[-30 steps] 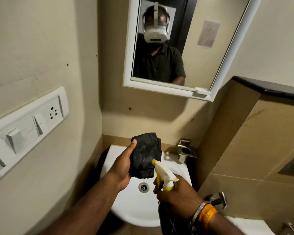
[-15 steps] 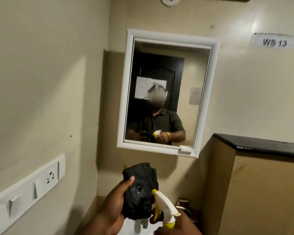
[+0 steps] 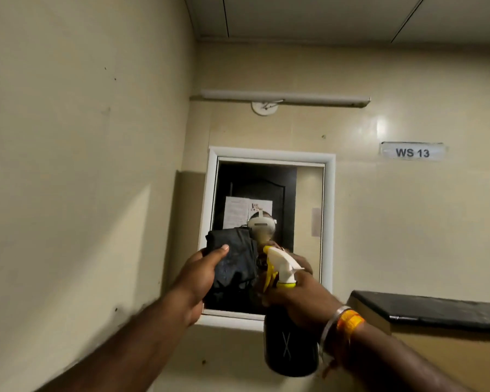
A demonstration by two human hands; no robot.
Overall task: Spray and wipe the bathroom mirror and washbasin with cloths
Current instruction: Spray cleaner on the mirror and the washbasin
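Spray bottle: a black bottle marked with a pale X is held upright in front of the lower right part of the mirror. A white spray head with a yellow trigger and yellow collar is fitted on top, its nozzle turned toward the glass. The contents cannot be seen through the dark wall.
Right hand: the grip is closed around the bottle's neck, just under the collar. Whether a finger lies on the trigger cannot be told. A metal bangle and an orange band are worn at the wrist.
Left hand: the grip is closed on a bunched black cloth, with the thumb laid across its front. The cloth is held up before the lower left part of the mirror; contact with the glass cannot be judged.
Mirror: a white-framed mirror is fixed to the beige wall. A dark door with a posted paper and a person wearing a white headset are reflected in it.
Washbasin: out of view.
Surroundings: a tube light fitting is mounted above the mirror. A label reading "WS 13" is seen to the right. A black-topped ledge is seen at lower right.
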